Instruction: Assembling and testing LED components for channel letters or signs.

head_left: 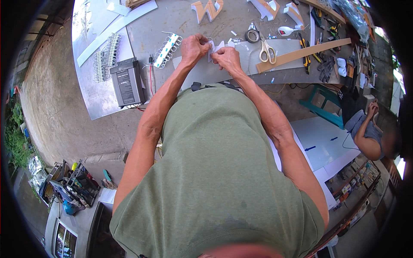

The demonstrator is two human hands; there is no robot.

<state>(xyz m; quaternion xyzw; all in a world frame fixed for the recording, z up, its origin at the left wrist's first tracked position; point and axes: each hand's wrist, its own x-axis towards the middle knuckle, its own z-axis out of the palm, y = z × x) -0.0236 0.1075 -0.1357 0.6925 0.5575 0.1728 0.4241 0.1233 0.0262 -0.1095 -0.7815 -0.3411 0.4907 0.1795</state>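
My left hand (195, 48) is closed in a pinch at the left end of a small whitish cut-out piece (211, 50). My right hand (226, 59) has its fingertips pressed together at the right side of that same piece. Fingers cover much of it, so its full shape does not show. A black tape roll (252, 35) and scissors with pale handles (268, 52) lie just right of my right hand. Left of my left hand rests a white strip of light modules (167, 50) with looped wires.
A grey power supply box (128, 84) stands at the table's near left, below coiled wired modules (107, 56). Orange-faced white letters (207, 10) lie at the far edge. A white glue bottle (287, 31), a brown strip (305, 56) and pliers (306, 56) lie rightward. Another person (365, 129) sits right.
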